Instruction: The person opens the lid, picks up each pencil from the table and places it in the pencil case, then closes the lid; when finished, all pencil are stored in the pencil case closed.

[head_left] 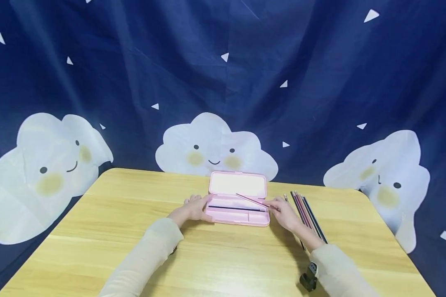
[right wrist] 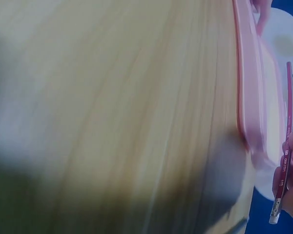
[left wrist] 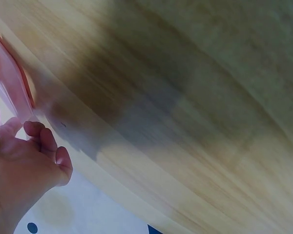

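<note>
A pink pencil case [head_left: 226, 216] lies with its lid [head_left: 238, 185] raised at the back. At the case's left end, my left hand [head_left: 196, 207] holds it, the thumb by the front corner and the index finger toward the back. In the left wrist view the other fingers of my left hand [left wrist: 27, 170] are bent beside the case's end [left wrist: 14, 85]. Over the case's right end, my right hand [head_left: 284, 212] pinches a dark red pencil [right wrist: 286, 156] near its white eraser end. The pencil slants up to the left above the tray. A dark pencil [head_left: 238, 208] lies lengthwise inside.
Several pencils [head_left: 306, 212], dark, red and brown, lie on the wooden table [head_left: 223, 255] right of the case, partly behind my right forearm. A dark blue curtain [head_left: 193, 62] with white clouds hangs behind the table. A black device [head_left: 308, 278] is at my right wrist.
</note>
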Available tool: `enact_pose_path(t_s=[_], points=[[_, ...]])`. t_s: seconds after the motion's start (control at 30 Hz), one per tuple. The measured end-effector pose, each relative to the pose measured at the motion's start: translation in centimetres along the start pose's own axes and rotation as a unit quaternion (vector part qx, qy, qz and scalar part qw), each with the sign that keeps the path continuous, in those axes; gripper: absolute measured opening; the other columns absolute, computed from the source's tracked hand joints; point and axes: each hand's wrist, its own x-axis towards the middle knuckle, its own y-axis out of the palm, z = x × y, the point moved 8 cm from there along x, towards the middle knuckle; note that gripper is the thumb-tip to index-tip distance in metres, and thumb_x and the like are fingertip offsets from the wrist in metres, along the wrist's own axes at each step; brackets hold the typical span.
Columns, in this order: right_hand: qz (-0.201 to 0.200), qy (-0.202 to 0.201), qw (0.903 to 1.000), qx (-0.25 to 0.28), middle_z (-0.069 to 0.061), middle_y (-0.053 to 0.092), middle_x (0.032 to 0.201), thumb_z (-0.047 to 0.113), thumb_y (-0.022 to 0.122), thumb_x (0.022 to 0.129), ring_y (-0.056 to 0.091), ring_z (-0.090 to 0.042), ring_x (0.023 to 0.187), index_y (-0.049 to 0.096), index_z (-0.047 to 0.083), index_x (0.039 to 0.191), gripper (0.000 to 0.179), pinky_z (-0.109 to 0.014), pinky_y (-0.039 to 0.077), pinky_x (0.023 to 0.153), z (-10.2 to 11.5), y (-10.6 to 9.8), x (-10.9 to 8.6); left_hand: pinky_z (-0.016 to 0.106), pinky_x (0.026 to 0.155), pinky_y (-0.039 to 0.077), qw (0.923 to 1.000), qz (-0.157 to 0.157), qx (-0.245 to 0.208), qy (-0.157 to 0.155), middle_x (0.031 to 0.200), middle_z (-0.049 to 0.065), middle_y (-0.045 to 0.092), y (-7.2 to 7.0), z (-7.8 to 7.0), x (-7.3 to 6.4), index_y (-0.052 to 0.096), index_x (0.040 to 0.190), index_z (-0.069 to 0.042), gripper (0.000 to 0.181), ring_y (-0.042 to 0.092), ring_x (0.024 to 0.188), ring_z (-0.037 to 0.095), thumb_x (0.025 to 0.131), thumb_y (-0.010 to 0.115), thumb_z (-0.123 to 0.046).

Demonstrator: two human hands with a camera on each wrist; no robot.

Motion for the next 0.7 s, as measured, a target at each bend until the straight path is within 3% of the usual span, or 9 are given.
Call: enact_pose_path(t_s=[0.23, 0.47, 0.57, 0.7], points=[[0.020, -0.045, 0.9987, -0.018, -0.010, 0.057, 0.081, -0.013, 0.057, 0.077, 0.055, -0.024, 0.081, 0.069, -0.003, 0.097, 0.026, -0.039, 0.047, 0.077, 1.6, 2.2, 0.9, 0.061, 0.103, 0.013, 0.9999, -0.001, 0.010, 0.001, 0.139, 0.031, 0.030, -0.1, -0.3, 0.1, 0.030, 0.143, -0.012, 0.092, 0.022, 0.129, 0.045, 0.069, 0.075, -0.043], [0.032, -0.110, 0.9918, -0.057, 0.000, 0.047, 0.069, -0.010, 0.059, 0.076, 0.043, -0.014, 0.066, 0.071, 0.001, 0.093, 0.024, -0.027, 0.042, 0.064, 3.7, 3.6, 1.9, 0.059, 0.102, 0.017, 0.9999, -0.004, 0.016, 0.002, 0.137, 0.030, 0.033, -0.1, -0.4, -0.1, 0.031, 0.142, -0.011, 0.092, 0.025, 0.127, 0.044, 0.069, 0.076, -0.043], [0.038, -0.116, 0.9898, -0.074, 0.002, 0.048, 0.069, -0.010, 0.059, 0.076, 0.044, -0.013, 0.067, 0.072, 0.002, 0.093, 0.024, -0.025, 0.041, 0.063, 4.2, 4.2, 2.5, 0.058, 0.101, 0.020, 0.9998, -0.004, 0.018, 0.003, 0.136, 0.030, 0.034, -0.1, -0.4, -0.2, 0.032, 0.142, -0.011, 0.092, 0.026, 0.126, 0.044, 0.068, 0.076, -0.044], [0.049, -0.093, 0.9890, -0.104, 0.000, 0.050, 0.073, -0.008, 0.060, 0.077, 0.044, -0.016, 0.070, 0.072, 0.005, 0.094, 0.025, -0.028, 0.041, 0.066, 4.1, 4.9, 3.2, 0.056, 0.099, 0.023, 0.9997, -0.009, 0.019, 0.008, 0.135, 0.029, 0.036, -0.2, -0.5, -0.1, 0.032, 0.142, -0.011, 0.092, 0.030, 0.123, 0.042, 0.068, 0.076, -0.044]])
